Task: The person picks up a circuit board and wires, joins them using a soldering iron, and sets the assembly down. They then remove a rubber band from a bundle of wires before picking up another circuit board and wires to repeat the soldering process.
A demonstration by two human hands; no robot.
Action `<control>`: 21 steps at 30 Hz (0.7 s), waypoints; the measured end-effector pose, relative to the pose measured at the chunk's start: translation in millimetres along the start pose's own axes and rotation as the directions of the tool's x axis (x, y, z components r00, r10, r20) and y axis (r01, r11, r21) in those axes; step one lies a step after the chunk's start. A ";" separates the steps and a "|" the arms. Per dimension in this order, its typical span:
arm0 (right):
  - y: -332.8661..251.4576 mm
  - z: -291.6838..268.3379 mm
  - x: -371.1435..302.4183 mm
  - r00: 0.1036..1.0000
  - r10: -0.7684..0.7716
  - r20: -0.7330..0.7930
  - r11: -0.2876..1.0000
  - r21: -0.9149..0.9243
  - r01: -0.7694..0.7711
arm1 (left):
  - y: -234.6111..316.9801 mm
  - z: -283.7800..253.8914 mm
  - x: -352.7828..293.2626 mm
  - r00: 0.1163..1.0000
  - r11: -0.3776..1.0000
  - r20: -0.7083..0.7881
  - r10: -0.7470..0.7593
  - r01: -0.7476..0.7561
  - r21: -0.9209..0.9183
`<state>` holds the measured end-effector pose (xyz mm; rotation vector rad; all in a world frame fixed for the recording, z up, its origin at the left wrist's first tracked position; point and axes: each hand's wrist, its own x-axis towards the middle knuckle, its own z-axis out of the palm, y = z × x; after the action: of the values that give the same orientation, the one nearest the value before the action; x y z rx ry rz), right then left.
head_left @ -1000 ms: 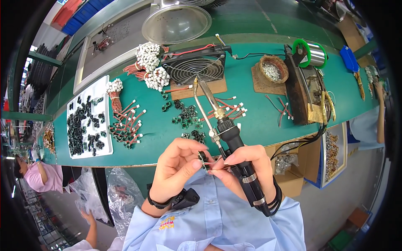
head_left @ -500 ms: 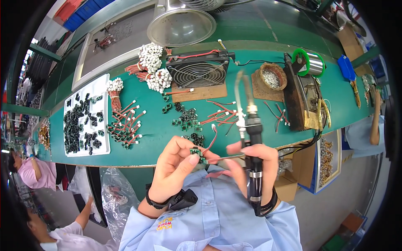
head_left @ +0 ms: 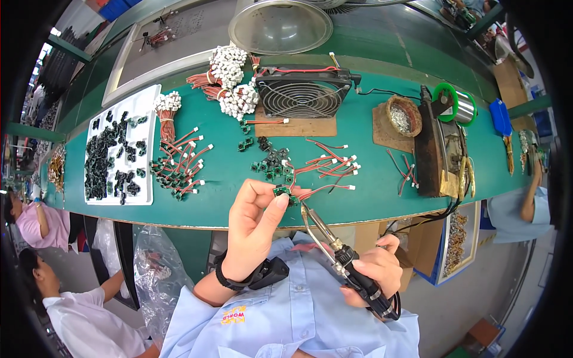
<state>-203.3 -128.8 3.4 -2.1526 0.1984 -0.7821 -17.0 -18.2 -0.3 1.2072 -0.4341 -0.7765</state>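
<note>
Head view: I see L hand (head_left: 253, 230) pinching 1 small green board w/ red wires (head_left: 282, 192) above green surface (head_left: 370, 179) edge. R hand (head_left: 375, 271) fist-grips black soldering iron (head_left: 334, 250), metal tip touching board. Soldering step; next needs steady tip, I'd say.

Small green circuit board (head_left: 282, 191), red wires attached: pinched, raised above table edge. Soldering iron (head_left: 340, 256), black handle: tilted, tip at board.
</note>
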 end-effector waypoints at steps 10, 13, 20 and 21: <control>1.9 0.6 1.2 1.000 -0.007 0.018 1.000 0.001 0.007 | 1.3 0.6 -0.3 0.999 0.999 0.020 0.026 -0.027 0.045; 1.5 0.6 1.4 1.000 -0.002 0.024 1.000 0.004 0.002 | 0.7 0.9 0.3 0.999 0.998 0.028 0.042 -0.043 0.047; 2.0 1.5 1.6 1.000 0.002 0.024 1.000 0.015 -0.002 | -0.9 0.4 -0.8 0.998 0.995 0.025 0.063 -0.064 0.071; 2.3 1.4 1.5 1.000 0.001 0.024 1.000 0.017 -0.001 | -0.9 0.5 -0.9 0.998 0.995 0.025 0.062 -0.063 0.075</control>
<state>-201.1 -129.9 1.7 -2.1447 0.1794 -0.7541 -18.3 -18.0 -0.9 1.2503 -0.5217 -0.7262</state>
